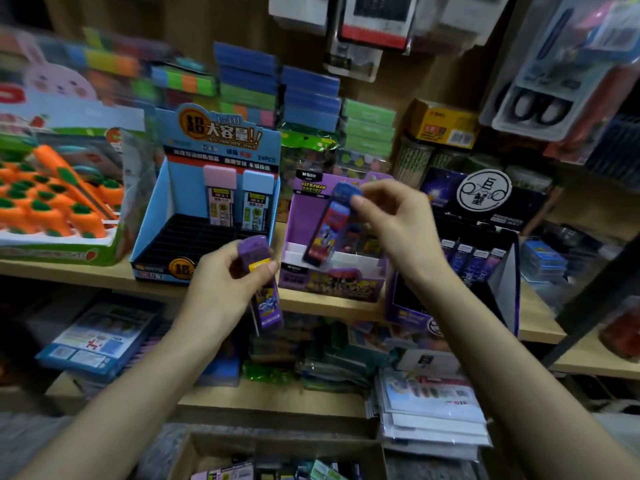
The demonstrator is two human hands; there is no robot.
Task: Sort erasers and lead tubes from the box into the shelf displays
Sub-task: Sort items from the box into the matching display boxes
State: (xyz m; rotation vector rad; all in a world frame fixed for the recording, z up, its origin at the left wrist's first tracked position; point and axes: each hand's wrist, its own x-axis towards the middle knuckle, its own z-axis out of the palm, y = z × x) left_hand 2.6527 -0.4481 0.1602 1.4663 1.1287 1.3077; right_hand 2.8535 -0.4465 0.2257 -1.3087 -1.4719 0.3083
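Box [277, 455] cut off below.

carrot tray [62, 251] left | lead display [152, 233] middle | card display [332, 289] right

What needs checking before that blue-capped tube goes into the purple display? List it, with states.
1. Right hand grips the blue-capped lead tube: ok.
2. Tube is over the purple display, lower end at its white divider: ok.
3. Free slot under the tube: cannot tell, the tube hides it.
4. Tube's artwork matches the display's: cannot tell, blurred.
5. Left hand holds the purple tube clear of the display: ok.
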